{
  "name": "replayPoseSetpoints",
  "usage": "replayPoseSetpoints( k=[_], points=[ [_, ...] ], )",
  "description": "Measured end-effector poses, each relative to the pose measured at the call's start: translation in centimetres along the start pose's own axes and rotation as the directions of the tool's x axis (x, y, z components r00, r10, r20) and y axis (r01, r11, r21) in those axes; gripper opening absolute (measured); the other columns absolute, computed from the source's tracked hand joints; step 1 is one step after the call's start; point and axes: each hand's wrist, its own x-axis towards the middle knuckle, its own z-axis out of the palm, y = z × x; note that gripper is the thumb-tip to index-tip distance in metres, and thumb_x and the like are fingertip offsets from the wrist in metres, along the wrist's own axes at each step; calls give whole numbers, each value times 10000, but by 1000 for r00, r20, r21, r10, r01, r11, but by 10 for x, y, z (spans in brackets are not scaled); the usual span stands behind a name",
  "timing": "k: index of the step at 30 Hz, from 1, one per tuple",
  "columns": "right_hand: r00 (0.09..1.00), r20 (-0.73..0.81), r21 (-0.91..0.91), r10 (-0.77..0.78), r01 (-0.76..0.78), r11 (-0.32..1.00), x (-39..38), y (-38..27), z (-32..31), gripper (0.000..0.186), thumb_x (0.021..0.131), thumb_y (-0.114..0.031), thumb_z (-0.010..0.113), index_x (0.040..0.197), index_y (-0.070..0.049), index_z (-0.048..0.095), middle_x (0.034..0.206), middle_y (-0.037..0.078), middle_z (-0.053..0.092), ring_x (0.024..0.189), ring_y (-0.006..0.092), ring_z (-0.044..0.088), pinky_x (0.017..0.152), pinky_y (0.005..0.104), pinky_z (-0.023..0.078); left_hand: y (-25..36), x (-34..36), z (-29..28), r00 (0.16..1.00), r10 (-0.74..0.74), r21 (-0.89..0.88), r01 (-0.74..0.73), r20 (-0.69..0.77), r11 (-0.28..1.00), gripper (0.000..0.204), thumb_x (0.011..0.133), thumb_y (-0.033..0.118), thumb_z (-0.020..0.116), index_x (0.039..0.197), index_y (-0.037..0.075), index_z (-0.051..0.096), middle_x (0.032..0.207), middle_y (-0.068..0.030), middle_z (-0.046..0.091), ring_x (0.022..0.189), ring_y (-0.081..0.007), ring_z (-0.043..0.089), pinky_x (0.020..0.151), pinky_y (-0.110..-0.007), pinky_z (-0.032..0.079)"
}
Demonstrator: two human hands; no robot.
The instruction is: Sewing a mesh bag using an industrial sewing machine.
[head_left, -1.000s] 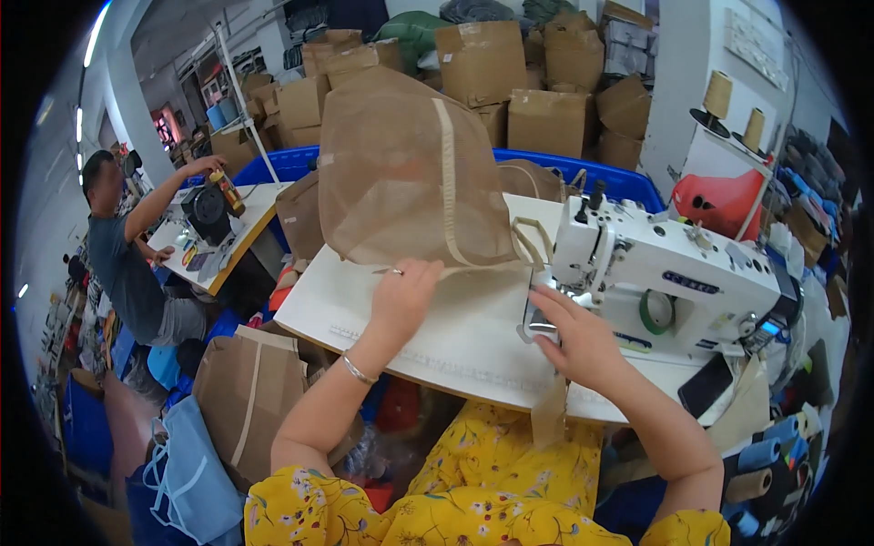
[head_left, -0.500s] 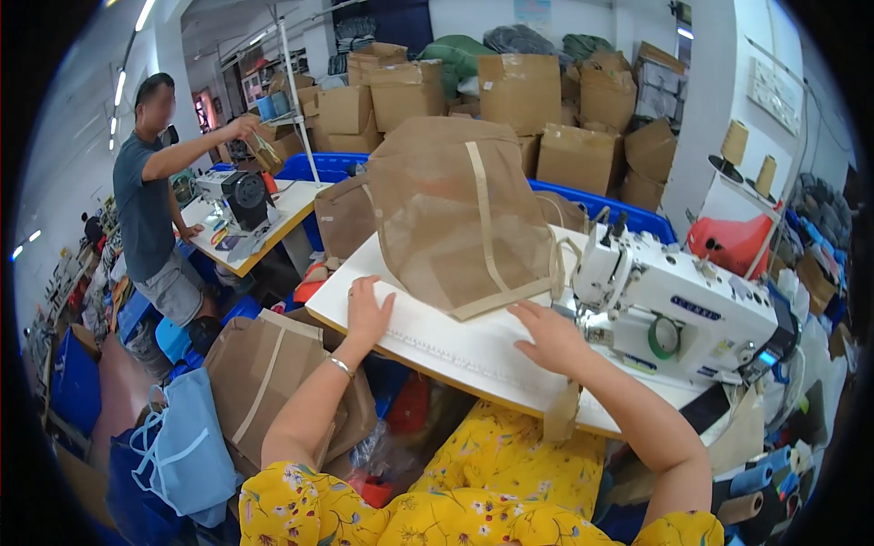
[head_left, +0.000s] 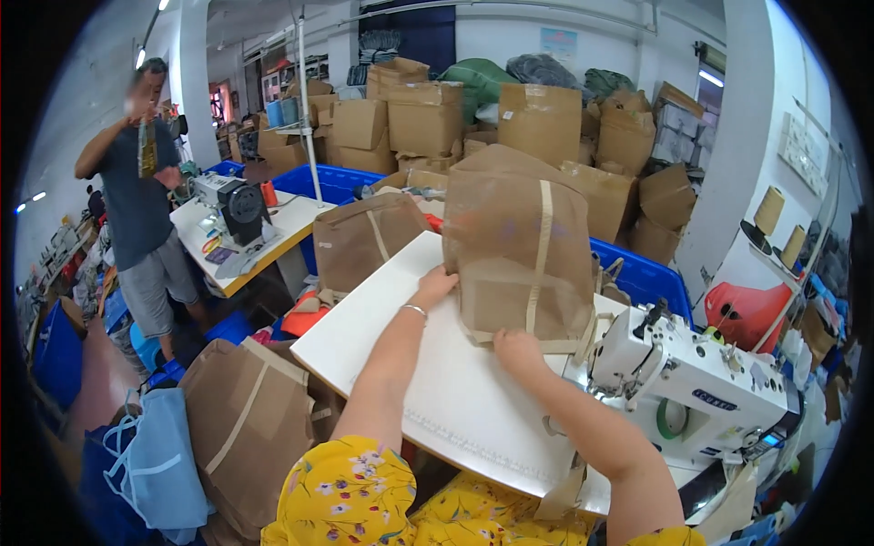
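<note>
A brown mesh bag [head_left: 501, 264] with pale strap bands lies toward the far side of the white sewing table [head_left: 364, 337], left of the white sewing machine [head_left: 701, 382]. My left hand [head_left: 433, 288] is at the bag's left edge, its fingers closed there and partly hidden. Along the near hem, my right hand [head_left: 519, 352] is closed on the fabric, knuckles up. The machine's needle area is just right of the bag, partly covered by my right forearm.
More brown bags [head_left: 246, 419] and a light blue bag [head_left: 164, 464] are piled at the lower left. A co-worker [head_left: 146, 200] stands by another sewing machine [head_left: 237, 200], holding a yellowish item. Blue bins [head_left: 337, 182] and cardboard boxes [head_left: 537, 123] fill the back.
My left hand moved from the table to the bag's left edge. My right hand closed on the near hem, and the bag shifted away from me. The co-worker raised the held item upright.
</note>
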Motion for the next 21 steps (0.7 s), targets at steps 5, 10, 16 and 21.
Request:
replayPoseSetpoints(
  k=[5, 10, 16, 21],
  points=[
    [997, 26, -178, 78, -72, 981, 3, 0, 15, 196, 788, -84, 597, 948, 14, 656, 707, 88, 668, 722, 246, 657, 551, 363, 527, 29, 20, 56, 995, 88, 276, -71, -49, 959, 436, 902, 368, 511, 1099, -4, 623, 1108, -245, 662, 1071, -404, 607, 950, -458, 458],
    [999, -5, -219, 45, -45, 975, -17, 3, -5, 286, 785, -89, 597, 1032, 42, 658, 748, 99, 679, 739, 245, 661, 577, 362, 530, 41, -25, 52, 988, 144, 1, -145, 58, 989, 347, 910, 257, 519, 1056, -45, 608, 978, -209, 683, 924, -316, 649, 839, -405, 498],
    [973, 228, 222, 42, -94, 971, -54, 6, -72, 323, 827, -49, 563, 1138, -37, 649, 912, 142, 686, 872, 334, 640, 791, 400, 527, 45, -139, -36, 957, 253, -90, -266, -141, 960, 304, 921, 149, 523, 1146, -49, 576, 931, -156, 679, 833, -195, 632, 785, -348, 510],
    [973, 164, 760, 166, -231, 607, -89, 1, -102, 242, 936, -76, 524, 1124, -82, 676, 1047, 136, 695, 946, 300, 657, 842, 374, 504, 112, -266, -71, 726, 639, 199, -608, -252, 769, 744, 906, 215, 644, 1505, 43, 237, 1441, -197, 442, 1341, -320, 435, 1094, -464, 328]
  ],
)
